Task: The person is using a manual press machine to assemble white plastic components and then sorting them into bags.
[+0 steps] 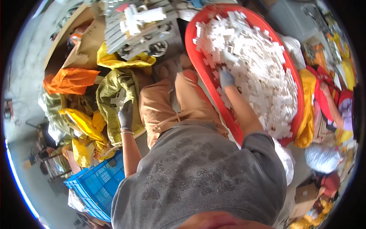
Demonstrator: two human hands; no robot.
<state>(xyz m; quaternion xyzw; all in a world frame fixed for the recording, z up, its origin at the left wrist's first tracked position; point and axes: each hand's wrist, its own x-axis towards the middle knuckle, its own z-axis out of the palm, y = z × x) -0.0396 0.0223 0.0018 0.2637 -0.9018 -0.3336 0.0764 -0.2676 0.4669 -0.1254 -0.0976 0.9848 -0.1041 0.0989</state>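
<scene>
A large red oval tub [296,82] is heaped with small white plastic-looking pieces [263,65]. My right hand [227,78], in a grey glove, reaches over the tub's near left rim and touches the heap. Its fingers point down among the pieces and are partly hidden. On the left, an olive-green woven sack [113,128] stands with its mouth open and some white pieces inside. My left hand [126,115], also grey-gloved, is at the sack's mouth, its fingertips beside the white pieces there. Its fingers are too small and foreshortened to show a grip.
A blue plastic crate [97,187] stands at lower left. Yellow sacks [85,124], an orange sack [72,81] and a cardboard box [82,49] crowd the left. Grey slats [143,32] holding white pieces lie ahead. Another person's arm [331,103] shows at far right.
</scene>
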